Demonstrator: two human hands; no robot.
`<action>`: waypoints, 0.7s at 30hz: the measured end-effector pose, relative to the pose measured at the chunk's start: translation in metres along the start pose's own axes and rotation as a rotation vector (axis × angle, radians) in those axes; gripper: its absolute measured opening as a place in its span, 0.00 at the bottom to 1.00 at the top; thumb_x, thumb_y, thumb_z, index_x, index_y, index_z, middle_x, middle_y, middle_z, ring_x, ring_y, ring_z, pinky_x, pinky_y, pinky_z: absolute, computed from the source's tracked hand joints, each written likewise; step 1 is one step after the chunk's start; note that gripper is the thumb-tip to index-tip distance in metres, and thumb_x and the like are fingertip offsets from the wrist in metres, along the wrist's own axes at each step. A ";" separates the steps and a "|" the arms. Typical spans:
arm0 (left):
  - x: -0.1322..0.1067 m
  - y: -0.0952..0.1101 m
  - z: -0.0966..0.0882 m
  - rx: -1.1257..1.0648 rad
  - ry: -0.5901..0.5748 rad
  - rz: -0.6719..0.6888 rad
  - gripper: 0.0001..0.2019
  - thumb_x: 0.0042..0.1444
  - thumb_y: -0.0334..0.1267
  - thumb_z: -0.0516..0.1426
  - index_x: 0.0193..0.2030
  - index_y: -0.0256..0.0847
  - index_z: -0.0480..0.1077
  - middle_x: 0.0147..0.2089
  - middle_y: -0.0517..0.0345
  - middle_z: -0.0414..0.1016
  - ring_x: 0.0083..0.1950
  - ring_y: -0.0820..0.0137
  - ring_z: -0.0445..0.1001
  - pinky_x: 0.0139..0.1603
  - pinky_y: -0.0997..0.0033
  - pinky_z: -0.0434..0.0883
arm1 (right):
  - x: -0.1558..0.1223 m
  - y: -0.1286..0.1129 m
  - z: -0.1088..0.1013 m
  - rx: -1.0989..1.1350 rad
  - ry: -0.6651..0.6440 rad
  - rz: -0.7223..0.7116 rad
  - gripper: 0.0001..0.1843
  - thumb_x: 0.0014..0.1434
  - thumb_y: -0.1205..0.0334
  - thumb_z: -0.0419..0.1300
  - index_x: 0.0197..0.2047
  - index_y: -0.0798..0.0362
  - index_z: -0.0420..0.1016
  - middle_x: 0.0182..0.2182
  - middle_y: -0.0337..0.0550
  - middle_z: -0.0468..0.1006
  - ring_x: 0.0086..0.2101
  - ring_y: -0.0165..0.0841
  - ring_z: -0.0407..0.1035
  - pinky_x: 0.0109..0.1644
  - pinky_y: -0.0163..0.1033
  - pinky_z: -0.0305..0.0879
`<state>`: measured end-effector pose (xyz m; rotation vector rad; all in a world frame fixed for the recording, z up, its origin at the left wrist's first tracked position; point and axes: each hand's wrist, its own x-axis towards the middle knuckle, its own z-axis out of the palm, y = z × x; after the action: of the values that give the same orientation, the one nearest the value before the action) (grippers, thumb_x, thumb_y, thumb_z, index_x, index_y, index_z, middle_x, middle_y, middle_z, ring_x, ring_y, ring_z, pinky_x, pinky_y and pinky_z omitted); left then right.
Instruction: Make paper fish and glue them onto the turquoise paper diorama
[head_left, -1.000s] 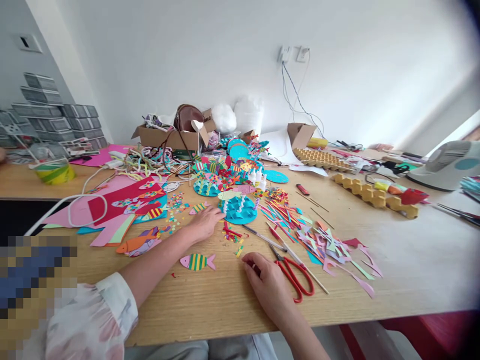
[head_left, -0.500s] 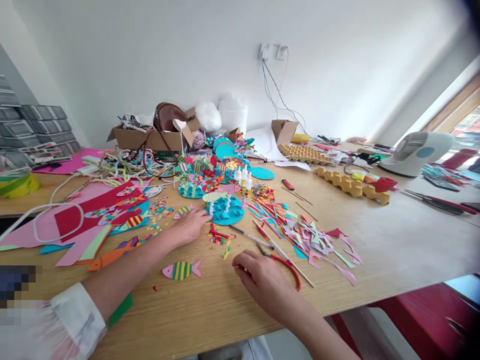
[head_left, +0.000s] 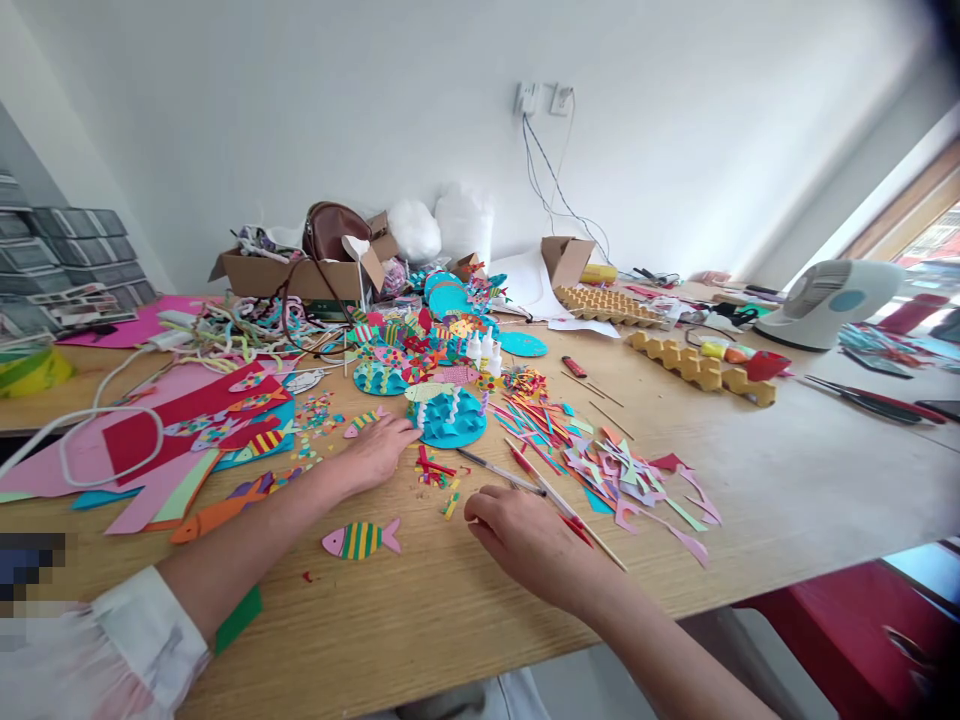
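Note:
My left hand (head_left: 375, 452) reaches forward with its fingers stretched out, fingertips against the near left edge of a round blue base (head_left: 466, 436). On this base stand blue cup shapes and twisted posts, and a pale green paper fish (head_left: 428, 392) sits at its upper left. My right hand (head_left: 517, 535) lies low over the table with curled fingers; what they hold, if anything, is hidden. Part of a red handle (head_left: 577, 530) shows beside it. A pink fish with green and yellow stripes (head_left: 362, 540) lies flat between my forearms.
Pens (head_left: 501, 471), a wooden stick (head_left: 604, 543) and paper scraps (head_left: 626, 470) lie to the right of the base. Coloured sheets (head_left: 139, 440) and a white cable (head_left: 71, 465) are on the left. Egg-carton strips (head_left: 679, 362) and a white fan (head_left: 825, 305) stand farther right.
My right hand has turned slightly, and the red-handled scissors beside it are now mostly hidden. My left hand stays at the base's edge. The view has shifted a little.

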<state>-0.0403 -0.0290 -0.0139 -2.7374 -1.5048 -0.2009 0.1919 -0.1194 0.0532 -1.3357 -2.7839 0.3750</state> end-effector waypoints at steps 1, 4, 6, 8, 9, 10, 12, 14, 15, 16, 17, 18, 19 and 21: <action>0.000 0.000 0.001 0.002 0.003 -0.002 0.29 0.43 0.19 0.48 0.53 0.39 0.67 0.52 0.48 0.69 0.54 0.61 0.64 0.55 0.59 0.61 | -0.002 0.001 0.003 0.004 0.005 0.003 0.11 0.59 0.69 0.48 0.32 0.53 0.71 0.32 0.42 0.75 0.30 0.30 0.68 0.29 0.33 0.50; -0.001 0.000 0.002 0.005 0.011 -0.015 0.29 0.43 0.19 0.48 0.54 0.39 0.66 0.53 0.48 0.68 0.55 0.60 0.63 0.56 0.58 0.60 | -0.007 0.003 0.010 0.029 0.013 0.025 0.12 0.59 0.69 0.47 0.32 0.54 0.71 0.32 0.43 0.75 0.31 0.30 0.69 0.30 0.33 0.52; -0.001 0.000 0.002 0.003 0.014 -0.020 0.29 0.43 0.18 0.47 0.54 0.39 0.66 0.53 0.47 0.68 0.55 0.60 0.63 0.56 0.57 0.61 | -0.009 0.005 0.013 0.055 0.020 0.046 0.12 0.59 0.69 0.47 0.32 0.54 0.72 0.32 0.43 0.75 0.32 0.31 0.69 0.32 0.33 0.53; -0.002 0.001 0.001 -0.002 0.012 -0.016 0.30 0.43 0.18 0.48 0.54 0.38 0.66 0.53 0.46 0.68 0.55 0.59 0.63 0.55 0.56 0.61 | -0.011 0.006 0.014 0.082 0.027 0.064 0.12 0.59 0.69 0.48 0.33 0.54 0.72 0.34 0.43 0.76 0.33 0.31 0.69 0.33 0.33 0.54; -0.002 0.001 0.001 -0.005 0.010 -0.012 0.29 0.43 0.19 0.48 0.54 0.38 0.66 0.53 0.46 0.68 0.55 0.59 0.63 0.55 0.56 0.61 | -0.012 0.006 0.014 0.093 0.031 0.071 0.12 0.59 0.69 0.48 0.34 0.53 0.72 0.34 0.43 0.76 0.34 0.31 0.70 0.33 0.33 0.55; -0.002 0.001 0.000 -0.007 0.008 -0.009 0.29 0.43 0.19 0.49 0.54 0.38 0.66 0.53 0.46 0.68 0.55 0.59 0.63 0.55 0.56 0.61 | -0.012 0.005 0.014 0.101 0.036 0.077 0.12 0.59 0.69 0.48 0.34 0.53 0.72 0.35 0.43 0.76 0.34 0.31 0.70 0.34 0.33 0.55; -0.002 0.001 0.000 -0.009 0.012 -0.008 0.29 0.43 0.19 0.49 0.55 0.39 0.65 0.53 0.46 0.68 0.55 0.59 0.63 0.56 0.55 0.60 | -0.012 0.004 0.013 0.111 0.042 0.083 0.12 0.59 0.69 0.47 0.34 0.53 0.72 0.35 0.43 0.76 0.34 0.31 0.70 0.34 0.33 0.55; -0.002 0.001 0.000 -0.009 0.019 -0.007 0.29 0.44 0.19 0.49 0.54 0.39 0.65 0.52 0.47 0.68 0.55 0.59 0.63 0.57 0.54 0.59 | -0.012 0.002 0.012 0.120 0.045 0.081 0.12 0.59 0.69 0.47 0.34 0.53 0.72 0.35 0.42 0.76 0.34 0.31 0.70 0.33 0.33 0.55; -0.001 0.001 0.001 -0.010 0.022 -0.004 0.28 0.45 0.20 0.48 0.54 0.39 0.66 0.52 0.47 0.69 0.54 0.60 0.63 0.58 0.53 0.58 | -0.012 0.001 0.012 0.127 0.045 0.080 0.12 0.59 0.70 0.48 0.34 0.52 0.72 0.35 0.42 0.76 0.34 0.31 0.70 0.33 0.32 0.55; -0.001 0.000 0.001 -0.010 0.025 -0.001 0.28 0.45 0.20 0.48 0.54 0.39 0.66 0.51 0.47 0.69 0.54 0.59 0.64 0.58 0.53 0.57 | -0.012 0.000 0.013 0.136 0.042 0.082 0.12 0.58 0.70 0.48 0.34 0.52 0.72 0.35 0.42 0.76 0.34 0.31 0.70 0.33 0.32 0.55; -0.001 0.000 0.002 -0.011 0.025 0.002 0.27 0.46 0.20 0.48 0.54 0.39 0.66 0.51 0.47 0.69 0.53 0.60 0.64 0.58 0.53 0.57 | -0.012 -0.001 0.014 0.147 0.042 0.088 0.12 0.57 0.70 0.48 0.34 0.52 0.73 0.35 0.41 0.76 0.34 0.30 0.70 0.33 0.32 0.55; -0.001 0.000 0.002 -0.012 0.026 0.005 0.27 0.46 0.20 0.48 0.54 0.39 0.66 0.50 0.47 0.70 0.53 0.60 0.64 0.58 0.52 0.57 | -0.012 -0.002 0.015 0.160 0.045 0.095 0.12 0.57 0.70 0.49 0.34 0.52 0.73 0.35 0.41 0.76 0.34 0.30 0.70 0.33 0.32 0.55; -0.001 0.000 0.002 -0.012 0.026 0.006 0.27 0.46 0.20 0.48 0.54 0.39 0.66 0.51 0.47 0.70 0.53 0.59 0.64 0.58 0.52 0.57 | -0.012 -0.003 0.017 0.174 0.052 0.100 0.12 0.57 0.71 0.49 0.35 0.52 0.73 0.35 0.41 0.76 0.34 0.30 0.69 0.33 0.31 0.55; -0.002 0.001 0.001 -0.010 0.025 0.004 0.27 0.46 0.20 0.49 0.54 0.39 0.66 0.51 0.47 0.69 0.53 0.59 0.64 0.58 0.53 0.57 | -0.012 -0.003 0.020 0.206 0.069 0.098 0.12 0.56 0.71 0.49 0.35 0.52 0.73 0.35 0.41 0.76 0.34 0.30 0.69 0.34 0.31 0.56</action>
<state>-0.0403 -0.0311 -0.0154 -2.7347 -1.4965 -0.2431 0.1945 -0.1351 0.0350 -1.4106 -2.5494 0.5901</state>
